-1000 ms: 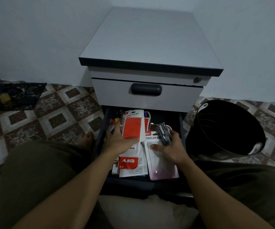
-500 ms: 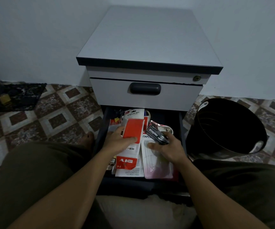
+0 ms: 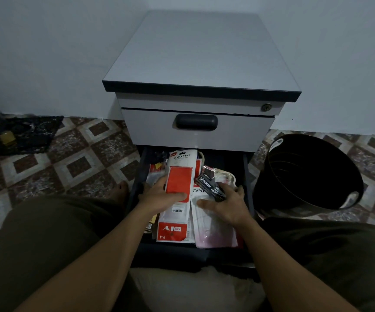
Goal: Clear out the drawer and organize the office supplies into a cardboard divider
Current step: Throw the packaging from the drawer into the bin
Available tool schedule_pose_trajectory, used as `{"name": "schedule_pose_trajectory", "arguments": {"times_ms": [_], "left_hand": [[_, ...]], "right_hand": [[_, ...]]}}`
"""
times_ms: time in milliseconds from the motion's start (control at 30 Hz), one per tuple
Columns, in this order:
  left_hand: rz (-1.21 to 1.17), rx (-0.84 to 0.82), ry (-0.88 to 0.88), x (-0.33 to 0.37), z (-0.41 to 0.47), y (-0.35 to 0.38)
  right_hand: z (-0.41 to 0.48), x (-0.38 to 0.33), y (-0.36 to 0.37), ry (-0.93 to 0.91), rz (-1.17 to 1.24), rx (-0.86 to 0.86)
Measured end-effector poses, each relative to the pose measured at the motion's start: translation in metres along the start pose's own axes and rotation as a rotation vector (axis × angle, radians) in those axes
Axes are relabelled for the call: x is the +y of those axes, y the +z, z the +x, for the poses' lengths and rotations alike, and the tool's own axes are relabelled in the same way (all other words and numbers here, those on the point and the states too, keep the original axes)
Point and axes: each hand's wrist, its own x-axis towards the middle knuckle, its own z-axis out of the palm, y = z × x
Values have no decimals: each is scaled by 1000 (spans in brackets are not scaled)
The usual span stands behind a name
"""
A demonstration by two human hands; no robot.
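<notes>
- Black box (image 3: pixel 209 185) – lettered "stapler"; stood nearly upright a second ago, now tilted, print slanting down to the right
- Left hand (image 3: pixel 159 194) – as before, thumb across the red panel of the card pack (image 3: pixel 179 174) headed "STAPLER SET"
- Right hand (image 3: pixel 229 206) – fingers curled round the black box, thumb on a clear pack (image 3: pixel 215 233) reading "STAPLE", rest hidden
- Open drawer (image 3: pixel 137 183) – holds all packs; the red-and-white pack (image 3: pixel 171 230) shows "DIY" upside down
- Black bin (image 3: pixel 306 172) – on the floor, right of the drawer

Packets (image 3: pixel 177 212) lie in the open drawer (image 3: pixel 137 188) under the shut drawer (image 3: pixel 196 129); a bucket (image 3: pixel 306 176) stands on the floor (image 3: pixel 69 163) to its right.
</notes>
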Motion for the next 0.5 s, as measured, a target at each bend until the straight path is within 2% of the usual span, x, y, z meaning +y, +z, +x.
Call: {"name": "schedule_pose_trajectory", "arguments": {"times_ms": [333,500], "left_hand": [[-135,-33,67,1,1,-10],[-88,-60,76,0,1,-10]], "right_hand": [[6,-1,-3,65,228,-64],[3,-1,-6,62,406,-58]]}}
